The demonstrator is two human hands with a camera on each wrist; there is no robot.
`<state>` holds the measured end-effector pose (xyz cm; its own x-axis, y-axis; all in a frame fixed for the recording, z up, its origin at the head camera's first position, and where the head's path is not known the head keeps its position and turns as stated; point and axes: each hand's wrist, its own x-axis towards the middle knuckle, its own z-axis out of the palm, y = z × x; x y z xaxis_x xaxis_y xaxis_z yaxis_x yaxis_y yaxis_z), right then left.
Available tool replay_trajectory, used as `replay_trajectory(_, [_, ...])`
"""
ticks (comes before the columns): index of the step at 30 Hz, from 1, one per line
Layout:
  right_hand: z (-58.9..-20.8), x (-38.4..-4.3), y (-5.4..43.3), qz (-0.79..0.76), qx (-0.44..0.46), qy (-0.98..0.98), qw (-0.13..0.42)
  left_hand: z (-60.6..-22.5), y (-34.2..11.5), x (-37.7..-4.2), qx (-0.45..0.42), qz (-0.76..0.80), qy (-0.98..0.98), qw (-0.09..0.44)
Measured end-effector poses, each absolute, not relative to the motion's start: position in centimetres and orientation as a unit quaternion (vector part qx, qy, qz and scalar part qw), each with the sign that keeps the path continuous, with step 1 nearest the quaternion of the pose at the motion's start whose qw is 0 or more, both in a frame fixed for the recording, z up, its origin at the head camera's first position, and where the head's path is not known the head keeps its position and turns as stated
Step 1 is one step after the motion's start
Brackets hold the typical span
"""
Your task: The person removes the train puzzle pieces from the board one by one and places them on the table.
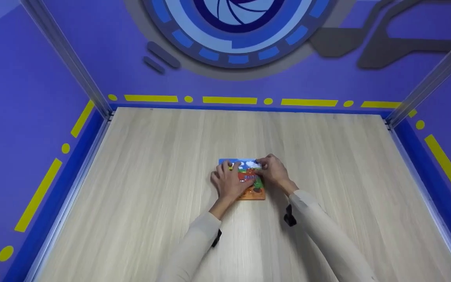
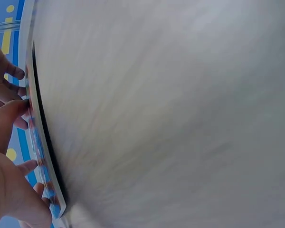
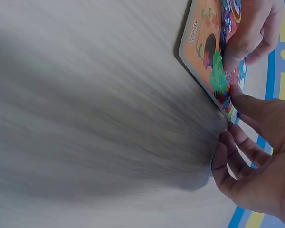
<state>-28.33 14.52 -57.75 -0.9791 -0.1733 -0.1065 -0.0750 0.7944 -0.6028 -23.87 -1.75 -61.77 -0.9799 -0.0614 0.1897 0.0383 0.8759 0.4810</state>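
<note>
A thin puzzle board [image 1: 258, 192] lies flat on the table, printed with blue sky, white clouds, a red vehicle and an orange lower border. My left hand [image 1: 230, 183] rests across its left and middle part with spread fingers, the thumb reaching toward the right side. My right hand [image 1: 274, 170] holds the board's upper right edge, thumb on the printed face and curled fingers against the rim. In the right wrist view, the orange corner of the puzzle board [image 3: 199, 52] shows beside both hands. Much of the picture is hidden under the left hand.
The pale wood-grain table [image 1: 151, 176] is enclosed by blue panels with yellow dashes, at the back [image 1: 229, 88] and both sides. Metal rails run along the side edges. Dark wrist devices [image 1: 289, 216] show beneath the light sleeves.
</note>
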Motion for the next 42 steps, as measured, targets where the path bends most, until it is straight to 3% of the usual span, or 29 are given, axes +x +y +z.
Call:
replay_trajectory(22, [-57.9, -28.8, 13.5, -0.315, -0.015, 0.941, 0.120, -62.5, -1.8, -23.5, -0.015, -0.196, -0.974, 0.115])
replay_trajectory(30, [-57.6, -28.7, 13.3, -0.325, -0.025, 0.939, 0.107, -62.2, -1.8, -23.7, -0.016, -0.201, -0.973, 0.115])
replay_trajectory(37, [-57.4, -28.3, 13.8, -0.260, -0.010, 0.965, 0.045, -62.1, -1.7, -23.8, -0.010, -0.184, -0.978, 0.100])
replay_trajectory(42, [-57.5, -28.1, 13.6, -0.260, -0.014, 0.965, 0.039, -62.2, -1.7, -23.6, -0.004, -0.173, -0.980, 0.094])
